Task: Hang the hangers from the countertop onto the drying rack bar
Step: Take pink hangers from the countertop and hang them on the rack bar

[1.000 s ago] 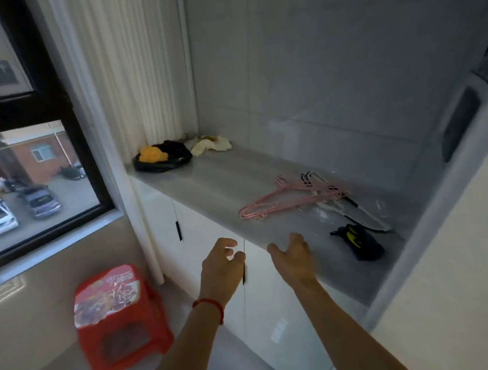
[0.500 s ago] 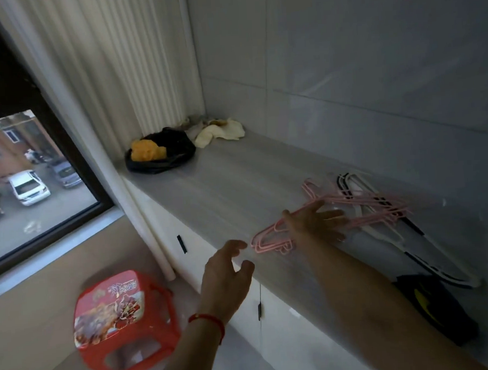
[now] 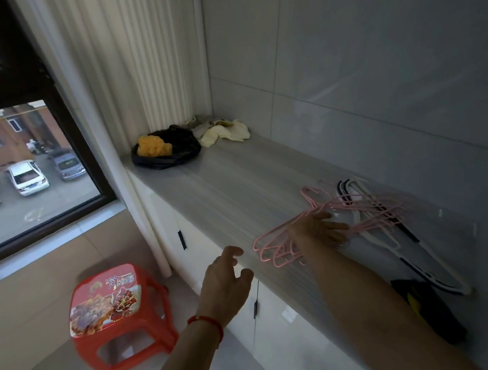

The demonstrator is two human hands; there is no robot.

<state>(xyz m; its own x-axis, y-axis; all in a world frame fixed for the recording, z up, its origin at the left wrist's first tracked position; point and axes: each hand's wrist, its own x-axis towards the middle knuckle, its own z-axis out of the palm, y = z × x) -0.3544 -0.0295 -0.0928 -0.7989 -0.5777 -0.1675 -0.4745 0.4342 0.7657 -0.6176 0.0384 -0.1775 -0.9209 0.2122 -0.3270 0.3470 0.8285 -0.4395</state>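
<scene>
Several thin pink hangers lie in a loose stack on the grey countertop, their hooks pointing toward the wall. White and black hangers lie under and to the right of them. My right hand rests flat on the pink stack with fingers spread; no finger is visibly curled around a hanger. My left hand, with a red string at the wrist, hovers open at the counter's front edge, left of the hangers. No drying rack bar is in view.
A black bag with a yellow item and pale cloths sit at the counter's far end. A black and yellow object lies near my right forearm. A red stool stands on the floor by the white cabinets. A window is on the left.
My right hand has reached from the counter's front edge onto the pink hangers. My left hand rose a little toward the edge. The view has moved closer to the counter.
</scene>
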